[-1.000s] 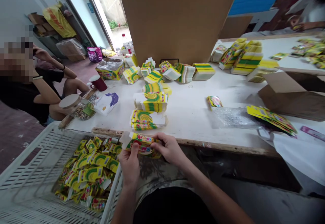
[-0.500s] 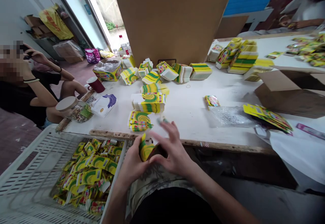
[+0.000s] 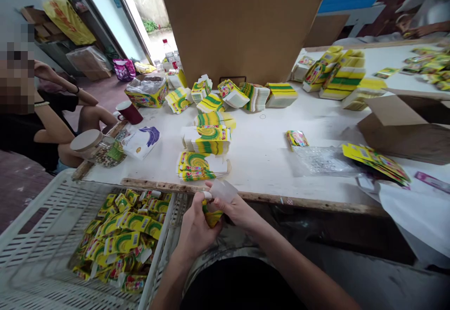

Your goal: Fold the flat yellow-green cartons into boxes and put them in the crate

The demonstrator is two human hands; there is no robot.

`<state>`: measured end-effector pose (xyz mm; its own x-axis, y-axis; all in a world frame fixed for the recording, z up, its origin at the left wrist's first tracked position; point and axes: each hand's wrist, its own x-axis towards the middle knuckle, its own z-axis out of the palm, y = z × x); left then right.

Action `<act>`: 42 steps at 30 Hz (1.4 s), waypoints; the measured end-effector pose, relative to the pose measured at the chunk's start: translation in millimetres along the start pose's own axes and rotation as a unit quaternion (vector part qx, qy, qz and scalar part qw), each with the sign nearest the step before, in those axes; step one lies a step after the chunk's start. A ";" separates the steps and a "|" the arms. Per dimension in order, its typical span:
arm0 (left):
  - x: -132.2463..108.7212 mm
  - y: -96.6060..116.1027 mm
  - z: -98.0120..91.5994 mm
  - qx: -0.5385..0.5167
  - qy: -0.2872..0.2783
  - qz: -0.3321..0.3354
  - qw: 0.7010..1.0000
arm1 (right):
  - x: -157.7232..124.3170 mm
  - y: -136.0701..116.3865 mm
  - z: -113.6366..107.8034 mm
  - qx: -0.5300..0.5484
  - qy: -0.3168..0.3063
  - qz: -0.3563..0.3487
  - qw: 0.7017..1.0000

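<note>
"Where's the box rn?"

"The yellow carton (image 3: 213, 218) is btwn my hands, up off the tabletop (image 3: 263, 165), on my side of its edge & just in front of me."

"Which hand's nearer?"

"Neither, rly: both touch it. My L hand (image 3: 194, 229) is clamped round it from the left & below; my R hand (image 3: 241, 212) grips from the right, thumb on the near side."

"Long axis?"

"Can't say for sure, fingers hide most of it. A pale flap or slip (image 3: 224, 191) sticks up by my R hand, away from me, twd the tabletop. Can't tell if it's joined to the carton. Same w/ the white bit (image 3: 207, 195) at my L fingertips."

"And the stuff nearby?"

"The flat cartons (image 3: 197, 165) lie on the tabletop, straight ahead & slightly left, near its edge, long sides running approx left to right. Neither hand's on them."

"Crate?"

"The crate (image 3: 160, 249) is off to my left, lower than the tabletop, w/ yellow packs (image 3: 121, 244) heaped in it. So L hand's the closer one there; R hand's on the far side of the carton from it."
</note>
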<state>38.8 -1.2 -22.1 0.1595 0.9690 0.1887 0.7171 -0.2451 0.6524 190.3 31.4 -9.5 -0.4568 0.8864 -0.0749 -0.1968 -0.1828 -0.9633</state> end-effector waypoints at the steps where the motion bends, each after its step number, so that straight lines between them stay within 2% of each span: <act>1: 0.7 -1.8 0.6 -0.007 -0.007 -0.014 1.000 | -1.9 -0.1 1.5 -0.057 0.009 -0.032 0.998; 4: 4.1 -6.4 5.4 -0.060 -0.016 -0.004 0.998 | -9.4 0.9 7.9 -0.240 -0.003 -0.115 0.964; 6: 6.2 -7.6 9.9 -0.090 0.019 0.012 0.996 | -11.8 4.3 9.5 -0.313 -0.003 -0.145 0.939; 9: 6.2 -7.1 13.0 -0.086 0.082 -0.014 0.993 | -9.0 12.4 3.0 -0.334 0.078 -0.179 0.922; 11: 4.0 -6.4 10.0 -0.057 0.083 -0.041 0.994 | -6.3 17.5 -5.3 -0.335 0.117 -0.201 0.913; 12: 2.7 -6.2 7.1 -0.037 0.073 -0.049 0.995 | -5.6 19.2 -9.8 -0.342 0.112 -0.208 0.910; 16: -0.1 -6.5 -7.7 -0.001 0.055 -0.041 0.998 | -7.2 17.0 -25.3 -0.391 0.022 -0.205 0.897; 21: 6.9 -7.0 -21.6 -0.001 0.006 0.001 1.000 | -8.7 -7.6 -37.7 -0.393 -0.028 -0.177 0.902; 23: 10.6 -5.4 -23.4 0.017 0.005 0.019 1.000 | -7.6 -14.0 -37.6 -0.383 -0.022 -0.171 0.908; 27: 13.3 0.3 -19.3 0.031 0.060 0.026 0.997 | -3.8 -7.0 -30.7 -0.285 0.007 -0.182 0.941; 30: 10.2 3.8 -10.4 0.035 0.079 0.021 0.996 | -0.5 6.2 -24.8 -0.201 0.047 -0.146 0.968; 34: 3.3 0.8 3.3 0.041 0.091 -0.008 0.995 | 6.1 12.5 -13.5 -0.269 0.134 -0.090 0.949; 37: -0.7 -9.2 5.1 -0.030 0.128 -0.071 0.989 | 17.8 4.1 -1.3 -0.279 0.109 -0.111 0.948; 39: -1.6 -18.1 -1.1 -0.147 0.189 -0.135 0.961 | 31.4 -4.4 4.7 -0.264 0.082 -0.114 0.954; 40: -1.5 -22.7 -6.1 -0.225 0.237 -0.162 0.931 | 39.9 -8.2 6.2 -0.285 0.086 -0.111 0.948; 42: -0.4 -30.9 -18.3 -0.396 0.331 -0.196 0.834 | 58.7 -12.6 6.0 -0.379 0.130 -0.093 0.911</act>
<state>4.1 5.4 -28.9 -0.5788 0.8145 0.0399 -0.0891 -0.1118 0.9897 160.7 83.2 -0.2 -0.2363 0.9608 0.1451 0.4512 0.2407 -0.8593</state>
